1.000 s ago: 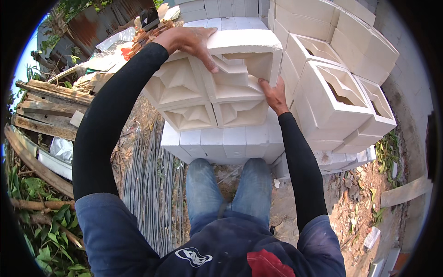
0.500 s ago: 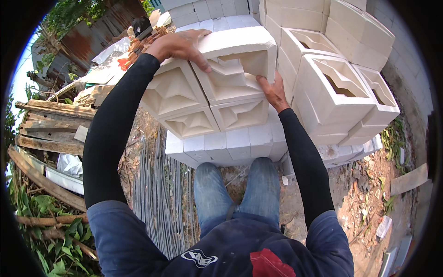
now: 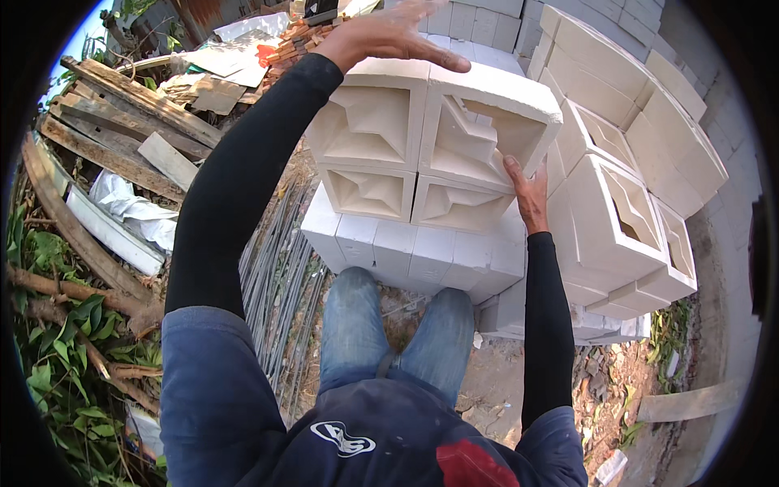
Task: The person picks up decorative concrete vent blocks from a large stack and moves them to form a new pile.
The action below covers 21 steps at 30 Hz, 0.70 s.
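Note:
A white hollow decorative block (image 3: pixel 487 122) sits tilted at the top right of a stack of like blocks (image 3: pixel 369 130). My left hand (image 3: pixel 389 32) lies flat on top of the upper blocks, fingers spread over the seam between them. My right hand (image 3: pixel 527 191) presses against the tilted block's lower right side, fingers pointing up. The stack rests on a row of plain white bricks (image 3: pixel 414 247) in front of my knees.
More white patterned blocks (image 3: pixel 625 211) stand stacked to the right, against a grey wall (image 3: pixel 730 211). Weathered planks (image 3: pixel 114 122), white sheeting and green leaves (image 3: pixel 57 357) lie at left. Thin rods (image 3: pixel 276 268) lie on the ground beside my left leg. Red bricks (image 3: pixel 300 40) sit far back.
The top right block has swung round and now sits on the stack next to the upper left block. My left hand has flattened over the top, and my right hand has slid to the block's side.

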Available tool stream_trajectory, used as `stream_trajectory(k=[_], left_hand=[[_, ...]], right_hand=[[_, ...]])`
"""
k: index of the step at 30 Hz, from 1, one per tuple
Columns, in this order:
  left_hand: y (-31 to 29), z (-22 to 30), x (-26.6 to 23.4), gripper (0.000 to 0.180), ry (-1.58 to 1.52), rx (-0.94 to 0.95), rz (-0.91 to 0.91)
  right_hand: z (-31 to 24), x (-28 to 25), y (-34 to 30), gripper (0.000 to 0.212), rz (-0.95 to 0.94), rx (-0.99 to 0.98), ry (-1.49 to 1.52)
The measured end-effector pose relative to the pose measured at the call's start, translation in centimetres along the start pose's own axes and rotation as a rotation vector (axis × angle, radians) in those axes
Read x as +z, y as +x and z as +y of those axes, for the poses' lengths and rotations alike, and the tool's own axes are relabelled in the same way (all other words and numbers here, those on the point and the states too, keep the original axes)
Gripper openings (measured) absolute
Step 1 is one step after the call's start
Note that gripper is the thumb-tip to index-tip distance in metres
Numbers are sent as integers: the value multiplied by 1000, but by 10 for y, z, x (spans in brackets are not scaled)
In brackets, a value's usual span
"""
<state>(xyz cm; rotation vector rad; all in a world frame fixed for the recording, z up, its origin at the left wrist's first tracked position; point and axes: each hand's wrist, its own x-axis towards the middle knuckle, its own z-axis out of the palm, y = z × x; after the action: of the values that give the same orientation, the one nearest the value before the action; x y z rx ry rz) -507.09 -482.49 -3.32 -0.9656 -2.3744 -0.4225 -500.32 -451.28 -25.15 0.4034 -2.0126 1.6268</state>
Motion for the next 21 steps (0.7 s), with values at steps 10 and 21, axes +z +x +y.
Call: stream_trajectory(k=[10, 21], left_hand=[[-234, -50, 62, 118, -644, -630, 501], [-230, -40, 114, 82, -706, -606, 536]], right_hand=[[-187, 53, 72, 75, 72, -620, -158], [-196, 202, 127, 127, -816, -443, -940]])
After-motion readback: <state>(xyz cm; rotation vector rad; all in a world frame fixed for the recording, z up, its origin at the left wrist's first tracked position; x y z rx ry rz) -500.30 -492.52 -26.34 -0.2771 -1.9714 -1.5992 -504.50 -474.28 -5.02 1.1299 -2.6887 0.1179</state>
